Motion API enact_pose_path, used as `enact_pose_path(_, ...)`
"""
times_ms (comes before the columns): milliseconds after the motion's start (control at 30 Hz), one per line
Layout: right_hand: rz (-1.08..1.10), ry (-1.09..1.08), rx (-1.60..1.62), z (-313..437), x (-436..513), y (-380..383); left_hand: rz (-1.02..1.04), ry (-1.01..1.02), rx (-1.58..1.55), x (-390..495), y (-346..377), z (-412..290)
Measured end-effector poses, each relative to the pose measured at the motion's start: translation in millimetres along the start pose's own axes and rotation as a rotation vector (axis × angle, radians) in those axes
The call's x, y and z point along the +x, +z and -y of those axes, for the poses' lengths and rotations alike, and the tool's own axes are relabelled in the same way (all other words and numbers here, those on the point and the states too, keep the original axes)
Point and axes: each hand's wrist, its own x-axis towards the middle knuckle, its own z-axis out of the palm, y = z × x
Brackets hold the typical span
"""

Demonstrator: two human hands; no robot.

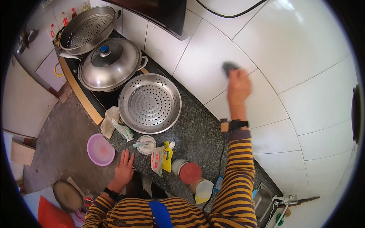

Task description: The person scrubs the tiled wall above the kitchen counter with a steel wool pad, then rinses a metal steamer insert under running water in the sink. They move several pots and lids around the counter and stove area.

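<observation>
My right hand (pixel 239 85) is raised at the white wall tiles (pixel 205 68), its fingers closed on a dark grey scrubbing pad (pixel 229 67) that lies against or just off the tiles; the pad is blurred. My left hand (pixel 124 168) rests, fingers spread, at the front edge of the dark speckled countertop (pixel 194 128) and holds nothing. Close to its fingertips stand a tub of white granules (pixel 146 146) with a spoon in it and, beyond the counter's edge, a pink plastic basin (pixel 101 149). A perforated steel steamer tray (pixel 150 103) sits farther back on the counter.
A lidded steel wok (pixel 111 65) and another steamer tray (pixel 87 30) stand on the stove at the upper left. A yellow spouted pouch (pixel 167 156), a red-lidded jar (pixel 190 173) and a cloth (pixel 109 122) are on the counter. A sink (pixel 263 201) lies lower right. A range hood (pixel 159 11) overhangs the top.
</observation>
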Motion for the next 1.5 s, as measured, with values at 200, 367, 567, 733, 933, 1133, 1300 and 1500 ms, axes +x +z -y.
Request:
enact_pose_path(200, -0.158, -0.081, 0.028, -10, 34, 13, 0.04, -0.056, -0.034, 3, 2, -2)
enact_pose_path(367, 0.503, -0.29, 0.108, 58, -92, 81, 0.035, -0.062, -0.056, 4, 2, 1)
enact_pose_path(567, 0.361, -0.236, 0.096, 45, -40, 58, -0.021, -0.052, -0.067, 2, 0, -1)
enact_pose_path(733, -0.084, -0.121, 0.032, 18, 53, 43, -0.012, -0.072, -0.074, 5, 2, -3)
enact_pose_path(933, 0.343, -0.31, 0.182, 74, -59, 83, 0.005, -0.07, -0.089, 3, 1, -1)
enact_pose_path(1133, 0.124, -0.199, 0.083, 39, 9, 49, -0.014, -0.072, -0.072, 3, 1, -2)
enact_pose_path(1300, -0.076, -0.099, 0.006, 11, 60, 38, -0.026, -0.085, -0.08, 6, 4, -4)
enact_pose_path(1500, 0.443, -0.191, 0.125, 73, -77, 74, -0.062, -0.058, -0.043, 3, 6, 1)
